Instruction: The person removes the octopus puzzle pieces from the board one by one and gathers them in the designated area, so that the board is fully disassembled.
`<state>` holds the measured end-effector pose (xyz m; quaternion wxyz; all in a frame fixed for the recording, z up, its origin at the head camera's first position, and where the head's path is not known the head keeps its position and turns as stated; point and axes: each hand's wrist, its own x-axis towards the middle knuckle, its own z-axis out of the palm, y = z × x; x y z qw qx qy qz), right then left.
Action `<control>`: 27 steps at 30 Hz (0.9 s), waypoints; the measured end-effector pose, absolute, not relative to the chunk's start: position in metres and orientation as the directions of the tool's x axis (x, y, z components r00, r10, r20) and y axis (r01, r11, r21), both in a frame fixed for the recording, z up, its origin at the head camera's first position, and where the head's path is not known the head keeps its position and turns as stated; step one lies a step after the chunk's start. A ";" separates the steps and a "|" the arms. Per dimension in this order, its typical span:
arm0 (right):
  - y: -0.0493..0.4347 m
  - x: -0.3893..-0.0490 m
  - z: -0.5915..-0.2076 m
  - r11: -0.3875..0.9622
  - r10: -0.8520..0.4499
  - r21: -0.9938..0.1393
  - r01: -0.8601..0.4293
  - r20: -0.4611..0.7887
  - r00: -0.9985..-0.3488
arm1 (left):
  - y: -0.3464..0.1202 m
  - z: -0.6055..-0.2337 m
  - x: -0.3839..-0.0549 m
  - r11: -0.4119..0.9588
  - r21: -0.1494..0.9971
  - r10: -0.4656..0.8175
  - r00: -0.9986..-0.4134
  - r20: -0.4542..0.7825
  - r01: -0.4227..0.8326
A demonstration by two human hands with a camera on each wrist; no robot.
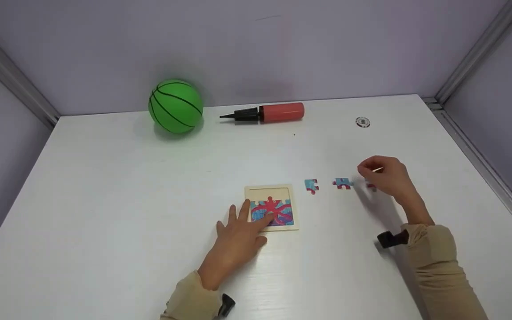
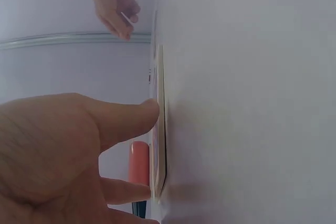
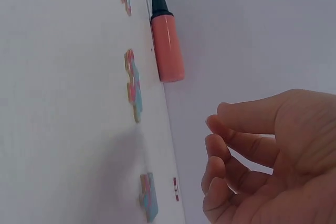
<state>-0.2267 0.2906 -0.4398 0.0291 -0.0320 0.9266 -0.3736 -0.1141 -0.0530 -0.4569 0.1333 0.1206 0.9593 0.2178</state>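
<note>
A light wooden puzzle tray (image 1: 295,209) lies on the table, its lower part filled with joined pieces picturing a red octopus (image 1: 272,205) on blue. My left hand (image 1: 236,242) rests on it with fingers spread, some across the tray's left edge and one on the picture. In the left wrist view the thumb (image 2: 128,121) touches the tray's near edge. Above the table, my right hand (image 1: 387,175) hovers, fingers loosely bent and holding nothing visible. Three loose jigsaw pieces lie right of the tray: a left piece (image 1: 311,186), a middle piece (image 1: 342,183) and a right piece (image 1: 371,186) partly hidden by that hand.
Against the back wall sits a green ball (image 1: 176,106) with black lines. A red and black hand pump (image 1: 282,113) lies beside it. Farther right is a round black-and-white chip (image 1: 362,122). Walls stand at the table's back and sides.
</note>
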 end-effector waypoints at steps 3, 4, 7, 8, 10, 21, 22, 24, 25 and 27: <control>0.275 -0.227 -0.438 0.709 -0.114 -0.703 -0.059 -0.032 -0.993 | -0.055 -0.458 -0.111 0.884 0.426 0.305 -0.928 -0.214 0.193; 0.269 -0.227 -0.438 0.710 -0.126 -0.701 -0.070 -0.029 -0.992 | -0.056 -0.458 -0.110 0.885 0.420 0.310 -0.925 -0.218 0.198; 0.250 -0.229 -0.441 0.703 -0.165 -0.706 -0.088 -0.042 -0.985 | -0.058 -0.458 -0.109 0.889 0.410 0.315 -0.921 -0.230 0.202; 0.242 -0.229 -0.442 0.693 -0.180 -0.714 -0.095 -0.044 -0.983 | -0.058 -0.458 -0.108 0.892 0.406 0.313 -0.920 -0.236 0.199; 0.227 -0.229 -0.445 0.682 -0.211 -0.723 -0.115 -0.044 -0.976 | -0.059 -0.459 -0.108 0.896 0.399 0.306 -0.920 -0.244 0.192; 0.152 -0.230 -0.448 0.621 -0.419 -0.739 -0.261 -0.032 -0.908 | -0.056 -0.457 -0.109 0.911 0.363 0.301 -0.916 -0.265 0.194; 0.147 -0.230 -0.448 0.614 -0.440 -0.739 -0.278 -0.028 -0.897 | -0.056 -0.457 -0.109 0.912 0.360 0.302 -0.915 -0.266 0.197; 0.137 -0.229 -0.448 0.595 -0.483 -0.744 -0.305 -0.028 -0.875 | -0.056 -0.456 -0.109 0.914 0.354 0.302 -0.914 -0.271 0.197; 0.132 -0.230 -0.448 0.587 -0.502 -0.745 -0.316 -0.029 -0.865 | -0.056 -0.456 -0.109 0.915 0.351 0.302 -0.914 -0.271 0.198; 0.124 -0.230 -0.449 0.575 -0.534 -0.746 -0.336 -0.031 -0.845 | -0.056 -0.456 -0.109 0.916 0.347 0.303 -0.913 -0.274 0.200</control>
